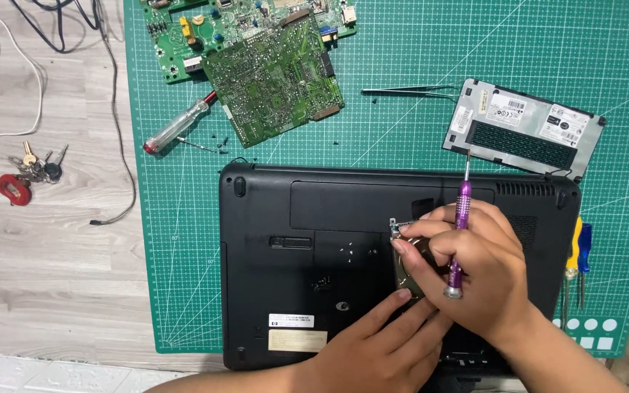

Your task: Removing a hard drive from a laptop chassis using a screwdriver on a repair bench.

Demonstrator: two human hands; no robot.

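A black laptop [307, 233] lies upside down on a green cutting mat [402, 124]. My right hand [478, 266] grips a purple screwdriver [461, 218], shaft pointing away from me, and its fingertips touch a metal drive part [400, 231] sitting in an open bay of the laptop. My left hand [380, 342] rests flat on the laptop's near edge, fingers stretched toward the same metal part, holding nothing.
A grey bay cover [522, 127] lies at the mat's right rear, tweezers [409, 92] beside it. Green circuit boards [256, 58] and a red-tipped clear screwdriver [180, 125] sit at the rear left. Keys [30, 171] and cables [9, 80] lie on the wooden table. Yellow and blue screwdrivers [576, 262] lie right of the laptop.
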